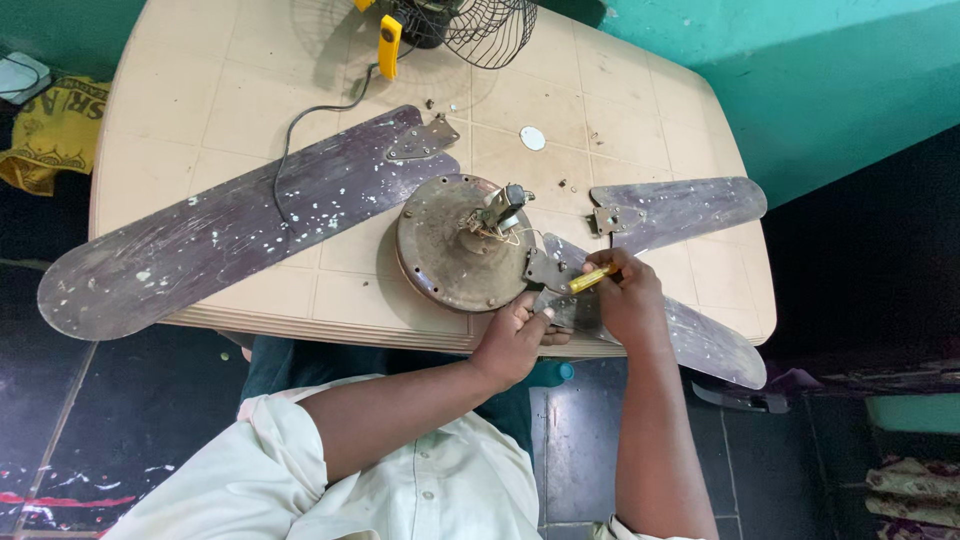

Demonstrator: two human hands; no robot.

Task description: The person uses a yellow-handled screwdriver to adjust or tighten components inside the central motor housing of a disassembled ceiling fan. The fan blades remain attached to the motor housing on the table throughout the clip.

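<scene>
Hands clamp: left hand (515, 340) on fan blade (700, 340), right hand (625, 295) on yellow-handled screwdriver (590, 278) above it.

A cream plastic worktop (250, 80) with a moulded tile pattern and rounded corners fills the upper middle of the view. Behind it and to the right stands a teal painted wall (800, 70), its lower part in shade. The floor (140, 420) is dark and glossy, laid in large tiles with pale joints, and carries streaks of white and red paint at the lower left. A crumpled yellow cloth (45, 135) lies on the floor at the left edge. At the lower right sits a patterned cushion or fabric (915, 485) beneath a green ledge (915, 412). The light is soft and even, brightest on the worktop.
</scene>
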